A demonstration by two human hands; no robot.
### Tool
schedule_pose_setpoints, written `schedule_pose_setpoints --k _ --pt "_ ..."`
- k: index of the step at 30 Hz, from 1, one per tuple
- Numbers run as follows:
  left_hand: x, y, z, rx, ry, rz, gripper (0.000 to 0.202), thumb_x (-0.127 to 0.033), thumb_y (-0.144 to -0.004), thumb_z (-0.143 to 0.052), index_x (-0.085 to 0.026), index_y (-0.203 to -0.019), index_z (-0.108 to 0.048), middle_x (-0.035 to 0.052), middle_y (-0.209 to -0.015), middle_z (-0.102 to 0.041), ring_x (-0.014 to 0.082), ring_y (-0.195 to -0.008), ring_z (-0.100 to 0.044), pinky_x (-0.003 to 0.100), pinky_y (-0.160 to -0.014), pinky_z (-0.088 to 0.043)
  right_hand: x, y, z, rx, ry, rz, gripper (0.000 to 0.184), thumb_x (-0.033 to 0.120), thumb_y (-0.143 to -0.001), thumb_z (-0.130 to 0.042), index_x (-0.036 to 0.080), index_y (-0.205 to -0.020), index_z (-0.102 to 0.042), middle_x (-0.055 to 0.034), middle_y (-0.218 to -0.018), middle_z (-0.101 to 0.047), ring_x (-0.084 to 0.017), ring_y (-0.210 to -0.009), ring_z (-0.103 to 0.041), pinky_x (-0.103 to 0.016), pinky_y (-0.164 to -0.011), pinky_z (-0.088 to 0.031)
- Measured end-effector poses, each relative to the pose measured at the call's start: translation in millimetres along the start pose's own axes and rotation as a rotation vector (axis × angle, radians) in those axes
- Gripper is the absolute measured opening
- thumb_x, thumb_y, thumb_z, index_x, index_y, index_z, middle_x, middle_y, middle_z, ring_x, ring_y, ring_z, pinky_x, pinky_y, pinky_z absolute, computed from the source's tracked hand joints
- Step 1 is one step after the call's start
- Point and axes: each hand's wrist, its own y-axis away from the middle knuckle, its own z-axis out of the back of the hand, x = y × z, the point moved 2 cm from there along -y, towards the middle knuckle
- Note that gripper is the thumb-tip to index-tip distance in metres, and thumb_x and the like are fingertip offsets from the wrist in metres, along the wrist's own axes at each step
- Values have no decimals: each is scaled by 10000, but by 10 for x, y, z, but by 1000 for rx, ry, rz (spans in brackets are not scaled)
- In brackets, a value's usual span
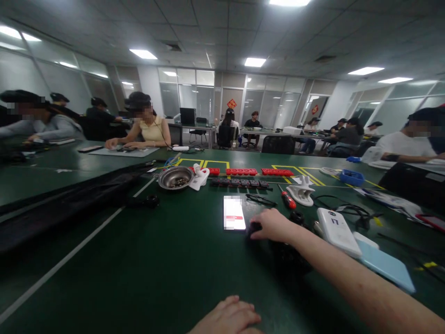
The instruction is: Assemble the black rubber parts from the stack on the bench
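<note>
Two hands noted. My right hand [273, 225] curled its grip over a small dark object [255, 228] beside the phone [234, 213]; whether it held, I couldn't tell. Left hand [227, 317] lay flat on the desk [139, 269], grip slack and empty, probably bracing.

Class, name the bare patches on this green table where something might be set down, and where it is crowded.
Bare: the wide green stretch between the white line, the phone and the left hand. Crowded: right of the right hand, with white device, blue case and cables.

Far centre: metal bowl [175, 177], red blocks [241, 171], black blocks [239, 183] — right: red-handled screwdriver [288, 200], white device [339, 232], blue tray [352, 177].
</note>
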Motion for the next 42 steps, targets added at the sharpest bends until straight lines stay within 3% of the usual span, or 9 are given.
schedule_pose_setpoints --k 6,11,14,20,28,33,35,38,42 --pt "-198 29 265 -224 206 78 363 -461 -805 -365 -206 -1027 -497 97 -983 -582 219 -911 -535 323 -794 -411 707 671 112 -17 -222 230 274 305 -574 -665 201 -825 -628 -45 -738 -614 -213 -716 -543 -298 -648 -377" --pt "-267 144 441 -626 380 268 361 -529 -735 -404 -171 -772 -439 29 -718 -429 134 -628 -411 241 -562 -388 671 779 94 -158 -848 76 179 285 -699 -520 179 -843 -529 -1 -728 -550 -147 -661 -500 -234 -565 -363" --pt "-230 44 476 -759 467 390 410 -522 -707 -460 -172 -918 -426 53 -836 -444 141 -691 -427 256 -602 -394 632 693 -32 -198 -1111 50 157 303 -765 -428 166 -818 -486 15 -661 -514 -126 -618 -479 -218 -539 -360" --pt "-30 -412 180 -639 1117 787 675 -744 -623 -218 -167 -936 -377 -47 -482 -437 80 -333 -389 176 -322 -259 757 642 -353 -285 -890 -74 195 344 -766 -400 177 -679 -448 -2 -597 -536 -134 -554 -487 -222 -494 -337" --pt "54 -443 190 -789 1496 1073 388 -510 -800 -197 -198 -651 -374 -87 -273 -307 43 -197 -201 149 -278 -106 811 600 -539 -555 -580 71 232 402 -669 -437 172 -657 -465 -55 -575 -545 -180 -520 -495 -269 -479 -344" --pt "60 -401 243 -374 1612 1287 496 -519 -774 -220 -178 -415 -265 -82 -281 -192 5 -229 -130 138 -311 -57 816 611 -509 -642 -435 240 278 416 -690 -406 160 -649 -508 -71 -563 -535 -196 -521 -479 -300 -490 -355" --pt "92 -379 265 -398 1532 1237 500 -551 -766 -207 -180 -441 -289 -86 -322 -200 17 -258 -141 147 -321 -93 806 605 -487 -561 -526 196 228 375 -691 -434 163 -718 -514 -63 -629 -551 -198 -575 -490 -301 -523 -365" --pt "141 -334 395 -702 1026 827 420 -557 -759 -309 -173 -664 -449 -32 -491 -429 86 -403 -380 199 -411 -297 808 577 -514 -405 -956 22 202 364 -771 -386 190 -826 -473 -9 -670 -531 -158 -600 -495 -258 -529 -378" --pt "84 -256 493 -689 424 450 316 -462 -802 -363 -169 -851 -471 46 -776 -551 163 -703 -502 278 -645 -376 884 574 -618 -360 -1309 -100 311 447 -822 -276 193 -713 -418 27 -578 -439 -127 -526 -458 -225 -460 -372"
